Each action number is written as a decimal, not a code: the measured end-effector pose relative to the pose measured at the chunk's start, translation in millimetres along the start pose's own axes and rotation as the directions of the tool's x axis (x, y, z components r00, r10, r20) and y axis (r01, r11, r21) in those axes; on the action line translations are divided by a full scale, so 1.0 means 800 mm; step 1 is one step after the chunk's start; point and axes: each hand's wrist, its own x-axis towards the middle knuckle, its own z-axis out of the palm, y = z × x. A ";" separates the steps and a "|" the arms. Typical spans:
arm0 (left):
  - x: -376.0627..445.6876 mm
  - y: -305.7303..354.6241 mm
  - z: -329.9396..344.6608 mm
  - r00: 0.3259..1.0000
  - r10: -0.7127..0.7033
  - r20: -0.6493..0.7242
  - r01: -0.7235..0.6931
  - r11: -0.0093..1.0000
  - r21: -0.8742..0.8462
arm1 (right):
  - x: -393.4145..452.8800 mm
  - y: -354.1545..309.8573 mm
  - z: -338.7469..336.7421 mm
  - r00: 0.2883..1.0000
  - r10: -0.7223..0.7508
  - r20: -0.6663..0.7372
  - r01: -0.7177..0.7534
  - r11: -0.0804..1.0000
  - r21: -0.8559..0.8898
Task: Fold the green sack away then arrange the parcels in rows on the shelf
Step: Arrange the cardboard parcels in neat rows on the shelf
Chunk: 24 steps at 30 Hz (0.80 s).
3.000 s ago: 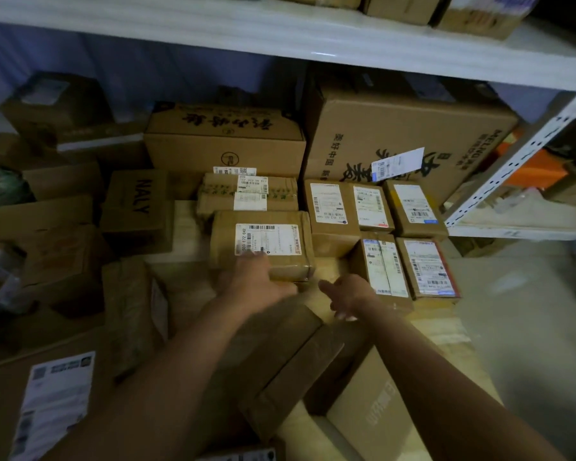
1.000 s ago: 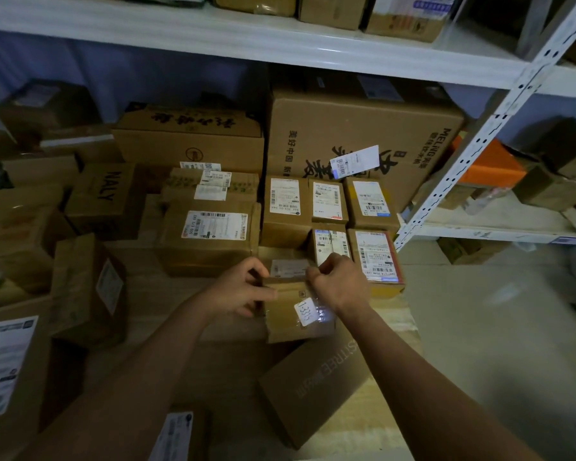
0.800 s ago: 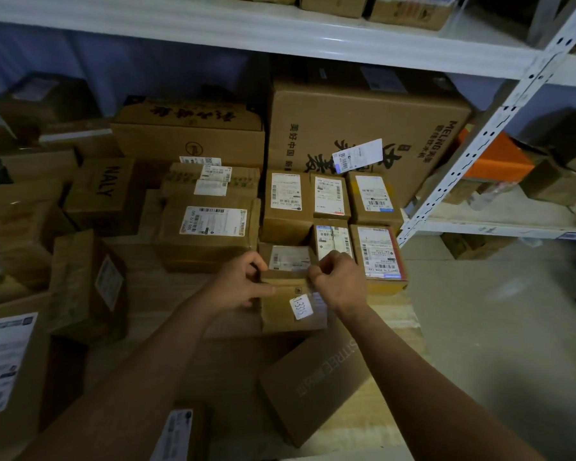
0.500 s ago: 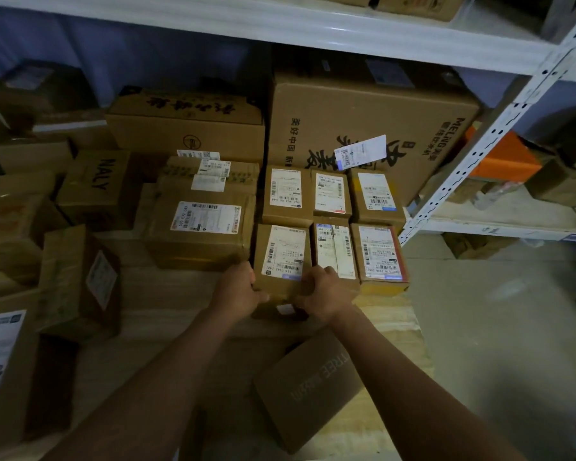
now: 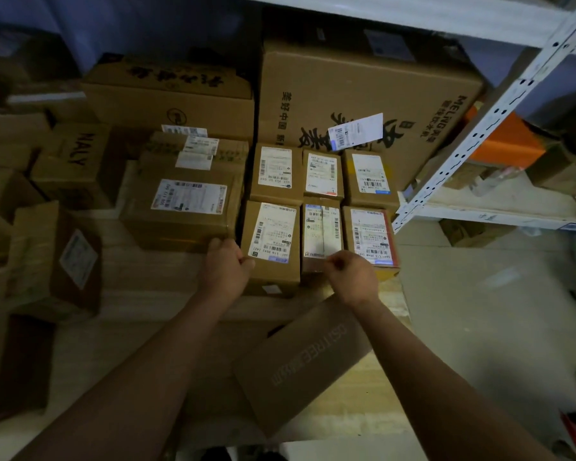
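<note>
Small labelled parcels stand in two rows of three on the wooden shelf board. The front-left parcel sits flush beside the front-middle parcel and the front-right parcel. My left hand rests curled against the front-left parcel's left side and grips nothing. My right hand is a loose fist in front of the middle parcel, off the front-left one. The back row lies just behind. No green sack is in view.
A long brown box lies askew at the shelf's front edge under my right forearm. A wider labelled box sits left of the rows, a big carton behind them. More boxes crowd the left. A white shelf post rises at right.
Both hands carried a small parcel forward, turned it label-up and set it down as the front-left one of the rows. My right hand has since slid right, off it.
</note>
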 end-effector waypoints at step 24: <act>-0.101 -0.037 -0.042 0.707 -0.259 0.658 0.460 0.875 -0.149 | -0.052 0.050 -0.033 0.814 0.327 0.479 -0.522 0.775 0.357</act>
